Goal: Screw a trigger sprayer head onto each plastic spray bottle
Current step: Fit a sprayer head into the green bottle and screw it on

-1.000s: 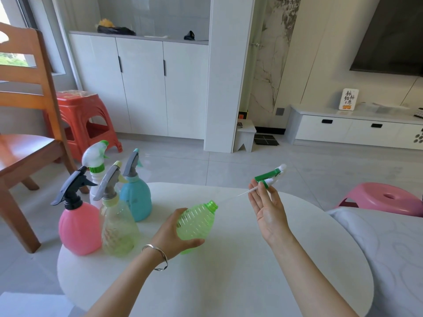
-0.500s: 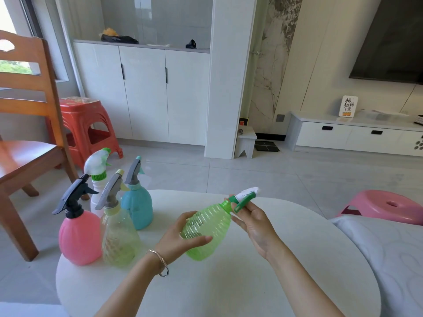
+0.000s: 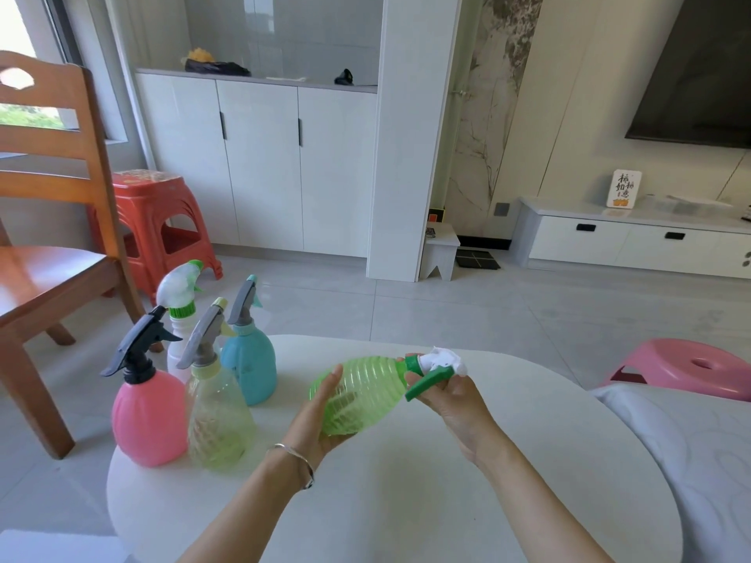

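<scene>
**Sprayer head at the green bottle's neck**

A white round table fills the near scene. At its far left stand four capped bottles: pink, pale yellow, blue and white. Above the table's middle, the left hand cups the tilted green bottle, fingers curled around its base. The right hand pinches the green-and-white sprayer head at the bottle's neck.
</scene>
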